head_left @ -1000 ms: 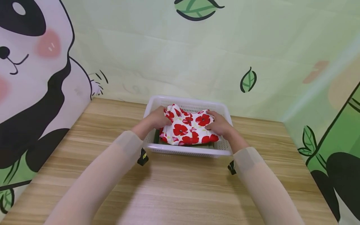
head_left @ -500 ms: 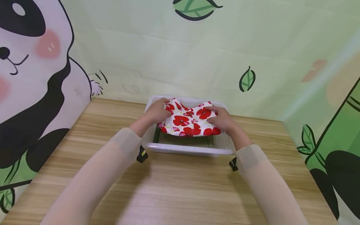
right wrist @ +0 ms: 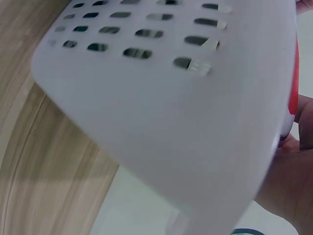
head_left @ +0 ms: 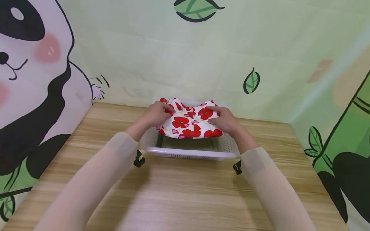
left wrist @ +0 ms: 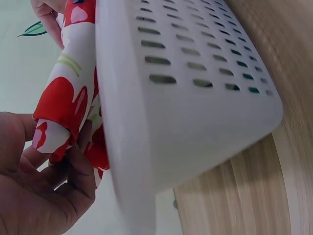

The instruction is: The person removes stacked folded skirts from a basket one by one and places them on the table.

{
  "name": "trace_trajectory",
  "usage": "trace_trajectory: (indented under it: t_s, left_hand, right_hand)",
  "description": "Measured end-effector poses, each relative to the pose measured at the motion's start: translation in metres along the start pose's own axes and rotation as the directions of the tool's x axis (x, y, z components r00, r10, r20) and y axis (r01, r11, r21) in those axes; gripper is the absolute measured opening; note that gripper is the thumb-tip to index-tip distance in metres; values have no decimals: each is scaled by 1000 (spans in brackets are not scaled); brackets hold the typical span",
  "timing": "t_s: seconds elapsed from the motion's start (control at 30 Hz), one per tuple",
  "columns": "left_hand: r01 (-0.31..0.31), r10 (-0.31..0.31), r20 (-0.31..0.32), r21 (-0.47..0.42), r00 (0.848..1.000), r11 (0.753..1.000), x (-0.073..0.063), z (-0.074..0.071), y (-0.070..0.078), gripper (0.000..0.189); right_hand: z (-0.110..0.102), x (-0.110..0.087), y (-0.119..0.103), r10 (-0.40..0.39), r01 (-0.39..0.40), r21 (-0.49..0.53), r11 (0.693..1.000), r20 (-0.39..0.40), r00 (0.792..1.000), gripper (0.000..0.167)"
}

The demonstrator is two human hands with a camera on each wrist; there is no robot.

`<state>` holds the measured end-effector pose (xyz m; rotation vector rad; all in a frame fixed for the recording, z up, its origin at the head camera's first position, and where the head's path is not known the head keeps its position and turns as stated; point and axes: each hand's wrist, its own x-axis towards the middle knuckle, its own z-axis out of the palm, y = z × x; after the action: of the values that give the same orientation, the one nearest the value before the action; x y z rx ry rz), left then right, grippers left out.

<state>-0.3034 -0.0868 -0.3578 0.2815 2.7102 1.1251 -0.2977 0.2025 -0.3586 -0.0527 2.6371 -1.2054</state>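
A folded garment [head_left: 189,122], white with red poppies and a curved edge at the back, is held over the white plastic basket [head_left: 188,153]. My left hand [head_left: 156,114] pinches its left end; the left wrist view shows the thumb and curled fingers round a rolled edge of the cloth, beside the basket rim. At the other end my right hand [head_left: 226,121] grips the cloth, thumb nearer me and fingers on the far side. In the right wrist view the basket wall [right wrist: 161,107] covers most of the garment and only part of that hand shows.
Under the garment, dark green material [head_left: 160,140] shows at the left inside the basket. The basket stands on a wood-grain table [head_left: 185,189], close to a pale green backdrop [head_left: 144,64] printed with leaves and a panda. Black wrist cameras [head_left: 139,158] hang under both wrists.
Both hands have raised the garment from inside the basket and shifted it towards the back, uncovering the basket's front floor. Lately the left hand and the cloth have moved slightly left.
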Motion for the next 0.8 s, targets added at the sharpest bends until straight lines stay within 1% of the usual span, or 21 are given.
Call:
trace_trajectory:
  t_s: [0.1,0.23,0.33,0.7,0.8]
  left_hand:
    - [-3,3,-11,8,1000,1000,-3,-5,-4,38]
    - [-33,35,-35,50,999,998,-6,-11,-11,37]
    - [-58,62,-45,78,997,995,-9,-16,-14,36]
    - [-65,73,-96,88,993,994,-22,-32,-23,36]
    - [-62,71,-102,84,992,995,-26,-37,-25,36]
  right_hand:
    - [4,1,-3,-19,19,2,1000,-3,1000,65]
    - [9,1,-8,-45,45,-20,999,-21,999,65]
    - [12,1,-12,-51,50,-34,998,-29,998,66]
    - [20,0,-27,-81,81,-10,997,4,997,69]
    - [22,-1,-32,-91,91,0,996,13,996,69]
